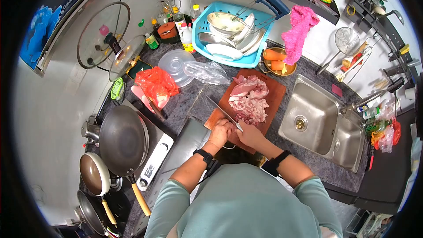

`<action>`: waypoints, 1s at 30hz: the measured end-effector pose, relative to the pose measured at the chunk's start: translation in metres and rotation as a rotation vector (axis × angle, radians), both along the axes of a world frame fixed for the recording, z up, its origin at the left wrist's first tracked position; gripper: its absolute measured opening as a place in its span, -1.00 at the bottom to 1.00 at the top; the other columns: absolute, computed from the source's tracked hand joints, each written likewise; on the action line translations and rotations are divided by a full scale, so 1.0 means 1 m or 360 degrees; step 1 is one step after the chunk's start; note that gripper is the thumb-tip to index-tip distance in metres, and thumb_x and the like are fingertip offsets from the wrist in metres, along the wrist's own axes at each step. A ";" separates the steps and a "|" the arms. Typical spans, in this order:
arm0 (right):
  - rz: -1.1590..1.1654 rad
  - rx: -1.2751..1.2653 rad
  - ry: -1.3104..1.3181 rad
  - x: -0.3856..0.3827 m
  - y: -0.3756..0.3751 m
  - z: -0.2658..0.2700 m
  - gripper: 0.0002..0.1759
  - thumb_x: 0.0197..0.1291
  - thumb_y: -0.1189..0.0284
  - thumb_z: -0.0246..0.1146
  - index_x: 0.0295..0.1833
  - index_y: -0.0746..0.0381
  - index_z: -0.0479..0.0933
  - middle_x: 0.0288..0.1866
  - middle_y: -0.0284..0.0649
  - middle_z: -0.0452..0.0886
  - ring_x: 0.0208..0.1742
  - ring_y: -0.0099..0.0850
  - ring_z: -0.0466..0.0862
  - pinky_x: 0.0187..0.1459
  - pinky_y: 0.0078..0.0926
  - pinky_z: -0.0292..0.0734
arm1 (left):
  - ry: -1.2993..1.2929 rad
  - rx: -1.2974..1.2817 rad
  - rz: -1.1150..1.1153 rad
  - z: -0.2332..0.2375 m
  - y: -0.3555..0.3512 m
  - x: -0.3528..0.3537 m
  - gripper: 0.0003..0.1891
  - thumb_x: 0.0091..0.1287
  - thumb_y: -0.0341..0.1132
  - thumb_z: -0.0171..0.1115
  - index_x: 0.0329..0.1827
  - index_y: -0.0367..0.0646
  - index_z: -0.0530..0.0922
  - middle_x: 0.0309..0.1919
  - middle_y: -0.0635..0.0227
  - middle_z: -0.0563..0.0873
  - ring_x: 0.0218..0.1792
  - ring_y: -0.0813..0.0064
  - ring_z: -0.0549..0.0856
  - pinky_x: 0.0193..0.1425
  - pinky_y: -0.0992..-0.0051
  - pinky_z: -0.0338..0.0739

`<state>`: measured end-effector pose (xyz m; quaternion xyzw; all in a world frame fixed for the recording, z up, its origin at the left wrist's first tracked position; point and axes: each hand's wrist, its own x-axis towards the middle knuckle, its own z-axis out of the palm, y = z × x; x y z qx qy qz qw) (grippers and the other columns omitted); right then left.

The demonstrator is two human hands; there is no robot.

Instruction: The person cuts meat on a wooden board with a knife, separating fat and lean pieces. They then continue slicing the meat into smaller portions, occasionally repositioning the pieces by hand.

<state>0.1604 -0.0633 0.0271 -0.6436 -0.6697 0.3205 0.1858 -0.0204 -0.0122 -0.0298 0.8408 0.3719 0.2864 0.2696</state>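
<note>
Steel leads: a knife (224,111), its blade long and straight, is in the right hand (249,135), whose fingers are closed round the handle end. The left hand (221,131) is just beside it at the board's near-left corner, fingers bent and bunched; whether they pin anything underneath, I cannot tell.

The meat (249,108) lies on the board (276,91), on its middle and far part, beyond the fingers, the right hand being nearer. Its heap runs longest away from the hands, while the blade slants across them, its tip past the board's left edge.

The meat looks moist: a smooth pink slab at the back, knobbly pieces marbled with white fat in front. The board is reddish-brown, flat and oblong.

Right of the board is a steel sink (307,101); left, a round, dark wok (121,139); beyond, a blue basket (232,63) of dishes (224,52). The desk (196,105) around the board is mottled grey.
</note>
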 end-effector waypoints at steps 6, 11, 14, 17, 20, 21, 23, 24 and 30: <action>-0.0039 0.0094 0.0284 0.021 -0.003 -0.004 -0.70 0.32 0.23 0.19 -0.01 0.22 0.41 -0.28 0.21 0.65 -0.18 0.22 0.66 -0.14 0.15 0.53 | -0.0026 0.0228 -0.0277 0.015 0.002 -0.009 -0.76 0.07 -0.60 0.26 -0.18 -0.17 0.64 -0.09 0.20 0.68 0.01 0.05 0.62 0.15 0.20 0.56; -0.0015 -0.0030 0.0087 0.038 -0.028 0.030 -0.69 0.32 0.22 0.21 -0.01 0.21 0.43 -0.32 0.18 0.65 -0.21 0.21 0.67 -0.15 0.14 0.55 | 0.0229 0.0270 0.0072 0.027 -0.014 -0.008 -0.75 0.10 -0.56 0.27 -0.15 -0.15 0.66 -0.08 0.23 0.68 -0.02 0.07 0.61 0.10 0.20 0.55; 0.0058 -0.0107 0.0020 0.042 -0.038 0.050 -0.70 0.33 0.21 0.20 -0.01 0.20 0.43 -0.31 0.17 0.66 -0.21 0.20 0.67 -0.15 0.14 0.56 | 0.0162 0.0209 0.0078 0.018 -0.012 -0.007 -0.77 0.12 -0.53 0.28 -0.14 -0.14 0.68 -0.09 0.22 0.68 -0.05 0.07 0.61 0.07 0.21 0.55; 0.0123 -0.0160 -0.0049 0.040 -0.042 0.057 -0.70 0.34 0.21 0.18 -0.01 0.19 0.42 -0.29 0.15 0.67 -0.20 0.18 0.68 -0.16 0.15 0.56 | 0.0167 0.0139 0.0087 0.019 -0.011 -0.005 -0.78 0.13 -0.52 0.29 -0.16 -0.14 0.70 -0.11 0.21 0.69 -0.06 0.07 0.61 0.08 0.21 0.55; 0.0104 -0.0144 -0.0055 0.028 -0.034 0.038 -0.71 0.35 0.21 0.16 0.00 0.19 0.42 -0.27 0.13 0.67 -0.20 0.16 0.69 -0.16 0.16 0.55 | 0.0177 0.0175 0.0101 0.014 -0.010 -0.005 -0.79 0.12 -0.52 0.31 -0.17 -0.15 0.71 -0.11 0.21 0.69 -0.06 0.08 0.61 0.08 0.22 0.55; 0.0084 -0.0126 -0.0043 0.022 -0.027 0.026 -0.71 0.35 0.21 0.16 0.00 0.19 0.42 -0.27 0.13 0.68 -0.20 0.16 0.69 -0.16 0.16 0.55 | 0.0177 0.0183 0.0101 0.010 -0.008 -0.005 -0.79 0.12 -0.52 0.31 -0.16 -0.15 0.71 -0.11 0.21 0.69 -0.06 0.08 0.62 0.08 0.21 0.55; 0.0056 -0.0068 0.0006 0.005 -0.007 0.006 -0.70 0.36 0.21 0.15 0.01 0.19 0.42 -0.27 0.12 0.68 -0.18 0.16 0.69 -0.15 0.16 0.54 | 0.0168 0.0164 0.0084 0.008 -0.008 -0.006 -0.79 0.13 -0.52 0.31 -0.16 -0.15 0.71 -0.10 0.21 0.69 -0.06 0.08 0.62 0.08 0.21 0.55; 0.0045 -0.0038 0.0031 0.000 -0.001 0.005 -0.70 0.36 0.20 0.14 0.01 0.19 0.42 -0.26 0.12 0.68 -0.18 0.15 0.69 -0.14 0.16 0.54 | 0.0157 0.0138 0.0070 0.009 -0.008 -0.007 -0.79 0.13 -0.52 0.31 -0.16 -0.15 0.71 -0.10 0.20 0.69 -0.05 0.08 0.62 0.09 0.22 0.55; 0.0084 -0.0049 0.0117 0.016 -0.005 -0.001 -0.68 0.35 0.19 0.15 0.04 0.18 0.43 -0.24 0.12 0.68 -0.14 0.16 0.69 -0.11 0.15 0.54 | 0.0137 0.0194 0.0075 0.013 -0.015 -0.012 -0.78 0.13 -0.53 0.29 -0.16 -0.14 0.71 -0.08 0.19 0.68 0.01 0.08 0.62 0.13 0.21 0.56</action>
